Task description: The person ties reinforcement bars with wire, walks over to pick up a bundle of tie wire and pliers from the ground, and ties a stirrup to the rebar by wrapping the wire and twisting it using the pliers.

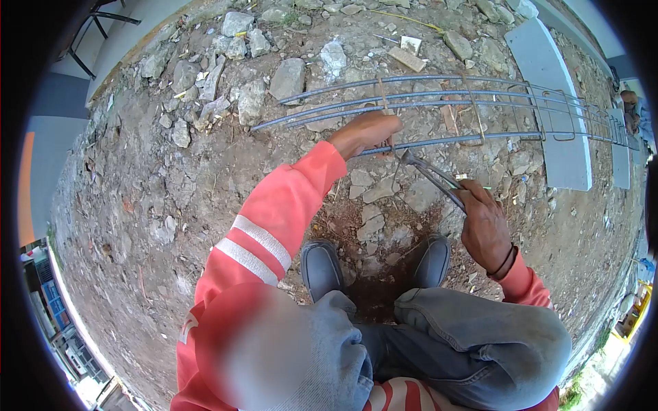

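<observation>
A long cage of steel reinforcing bars [439, 143] lies across the ground ahead of me, with thin bent stirrups [472, 103] around the bars. My left hand [372, 131] is closed at the nearest bar, on a stirrup near the cage's left end; its fingertips are partly hidden. In my right hand [484, 226] are the handles of a pair of pincers [439, 177]. The pincers' jaws are at the near bar, just right of my left fingers. Whether wire sits in the jaws I cannot make out.
Broken stones [288, 79] and rubble cover the dirt around the cage. A grey board [565, 147] lies beneath its right part. My shoes [322, 268] stand just before the cage. Another person [634, 113] is at the far right edge, near the cage's far end.
</observation>
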Demonstrator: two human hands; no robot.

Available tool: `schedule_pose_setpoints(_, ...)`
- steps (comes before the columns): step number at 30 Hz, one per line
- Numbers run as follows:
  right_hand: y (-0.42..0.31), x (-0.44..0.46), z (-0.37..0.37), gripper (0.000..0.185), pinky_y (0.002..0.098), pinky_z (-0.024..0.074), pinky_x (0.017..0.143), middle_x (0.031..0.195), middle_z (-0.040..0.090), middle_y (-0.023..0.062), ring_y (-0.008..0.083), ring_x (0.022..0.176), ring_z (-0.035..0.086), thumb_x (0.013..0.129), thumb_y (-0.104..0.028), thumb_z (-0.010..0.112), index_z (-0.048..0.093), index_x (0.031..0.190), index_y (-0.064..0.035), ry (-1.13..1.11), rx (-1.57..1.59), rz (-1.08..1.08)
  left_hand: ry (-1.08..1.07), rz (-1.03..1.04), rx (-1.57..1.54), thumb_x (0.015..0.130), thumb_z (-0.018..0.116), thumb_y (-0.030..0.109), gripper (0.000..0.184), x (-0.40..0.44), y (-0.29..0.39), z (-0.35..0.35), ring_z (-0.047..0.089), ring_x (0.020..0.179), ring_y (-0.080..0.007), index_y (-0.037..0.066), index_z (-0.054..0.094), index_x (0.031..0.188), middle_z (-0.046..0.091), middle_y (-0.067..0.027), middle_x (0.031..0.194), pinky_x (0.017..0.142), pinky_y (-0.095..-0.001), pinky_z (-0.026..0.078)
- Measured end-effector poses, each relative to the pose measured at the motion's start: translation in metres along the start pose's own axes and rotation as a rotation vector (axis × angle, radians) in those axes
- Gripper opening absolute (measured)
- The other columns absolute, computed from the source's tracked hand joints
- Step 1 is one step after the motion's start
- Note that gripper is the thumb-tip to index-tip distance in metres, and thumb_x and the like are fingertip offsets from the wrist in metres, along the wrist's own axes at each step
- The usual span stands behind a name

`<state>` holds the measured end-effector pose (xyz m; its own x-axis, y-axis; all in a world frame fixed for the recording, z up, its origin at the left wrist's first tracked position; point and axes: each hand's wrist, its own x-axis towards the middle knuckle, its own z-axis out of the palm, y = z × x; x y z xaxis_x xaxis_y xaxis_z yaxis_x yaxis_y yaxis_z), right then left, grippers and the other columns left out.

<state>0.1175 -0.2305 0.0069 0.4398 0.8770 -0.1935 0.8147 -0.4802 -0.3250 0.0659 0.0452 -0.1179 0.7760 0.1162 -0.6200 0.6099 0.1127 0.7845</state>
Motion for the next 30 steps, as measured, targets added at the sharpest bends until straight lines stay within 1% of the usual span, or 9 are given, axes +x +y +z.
schedule_pose_setpoints(12,-0.004,0.007,0.003,0.026,0.0503,0.0485,0.075,0.100,0.058,0.0192,0.0423,0.090,0.060,0.070,0.006,0.051,0.054,0.095,0.0005,-0.139,-0.038,0.025,0.055,-0.037,-0.010,0.086,0.051,0.024,0.044,-0.004,0.002,0.003,0.062,0.082,-0.0250,-0.010,0.051,0.113,0.060,-0.0205,0.102,0.073,-0.0368,0.051)
schedule_pose_setpoints(17,0.016,0.003,0.078,0.021,0.0525,0.0481,0.063,0.082,0.060,0.0232,0.0458,0.070,0.060,0.076,-0.001,0.058,0.046,0.093,-0.0013,0.057,0.251,0.107,-0.015,-0.069,-0.114,0.084,0.049,0.020,0.031,-0.012,0.013,0.006,0.064,0.081,-0.0270,-0.007,0.053,0.099,0.062,-0.0234,0.103,0.073,-0.0371,0.051)
schedule_pose_setpoints(20,0.008,0.007,0.119,0.026,0.0477,0.0491,0.059,0.071,0.059,0.0205,0.0409,0.063,0.062,0.078,-0.009,0.064,0.046,0.096,-0.0022,0.089,0.511,0.222,-0.008,-0.143,-0.173,0.083,0.050,0.021,0.019,-0.017,0.015,0.006,0.052,0.082,-0.0204,0.004,0.052,0.091,0.048,-0.0086,0.087,0.073,-0.0348,0.048)
schedule_pose_setpoints(22,-0.008,0.002,0.121,0.029,0.0445,0.0491,0.057,0.068,0.057,0.0168,0.0354,0.058,0.061,0.079,-0.012,0.065,0.047,0.099,-0.0023,0.085,0.625,0.207,-0.036,-0.103,-0.154,0.078,0.048,0.015,0.018,-0.014,0.013,0.004,0.065,0.080,-0.0269,-0.001,0.050,0.088,0.062,-0.0247,0.102,0.074,-0.0365,0.052)
schedule_pose_setpoints(23,-0.013,-0.001,0.120,0.032,0.0414,0.0492,0.055,0.065,0.056,0.0132,0.0299,0.053,0.059,0.079,-0.015,0.066,0.047,0.102,-0.0025,0.082,0.730,0.188,-0.036,-0.107,-0.143,0.078,0.048,0.015,0.018,-0.013,0.013,0.005,0.065,0.080,-0.0269,-0.001,0.050,0.088,0.062,-0.0247,0.102,0.074,-0.0365,0.052)
schedule_pose_setpoints(24,-0.012,-0.005,0.117,0.037,0.0353,0.0446,0.045,0.062,0.051,0.0059,0.0183,0.045,0.050,0.082,-0.015,0.068,0.047,0.109,-0.0039,-0.131,1.042,0.104,0.013,-0.122,-0.164,0.078,0.048,0.014,0.018,-0.014,0.012,0.007,0.065,0.081,-0.0267,0.000,0.051,0.088,0.062,-0.0244,0.101,0.072,-0.0361,0.051)
schedule_pose_setpoints(25,-0.006,-0.005,0.115,0.037,0.0353,0.0446,0.045,0.062,0.051,0.0059,0.0183,0.045,0.050,0.082,-0.015,0.068,0.047,0.109,-0.0039,-0.125,1.044,0.101,0.065,-0.133,-0.188,0.077,0.048,0.014,0.018,-0.016,0.013,0.009,0.065,0.081,-0.0265,0.000,0.051,0.089,0.062,-0.0242,0.101,0.070,-0.0356,0.051)
schedule_pose_setpoints(28,0.014,-0.012,0.108,0.045,0.0287,0.0376,0.036,0.061,0.049,0.0034,0.0121,0.041,0.044,0.080,-0.012,0.073,0.043,0.113,-0.0080,-1.055,2.255,0.309,0.087,-0.103,-0.250,0.079,0.048,0.014,0.017,-0.021,0.014,0.016,0.066,0.084,-0.0274,0.000,0.051,0.089,0.062,-0.0230,0.100,0.073,-0.0354,0.048)
schedule_pose_setpoints(30,0.008,-0.013,0.107,0.043,0.0289,0.0392,0.037,0.063,0.051,0.0039,0.0127,0.042,0.047,0.082,-0.013,0.071,0.042,0.114,-0.0070,-0.971,2.131,0.322,0.126,-0.065,-0.159,0.080,0.048,0.015,0.019,-0.015,0.006,0.013,0.065,0.084,-0.0274,0.000,0.051,0.090,0.063,-0.0222,0.099,0.075,-0.0356,0.047)
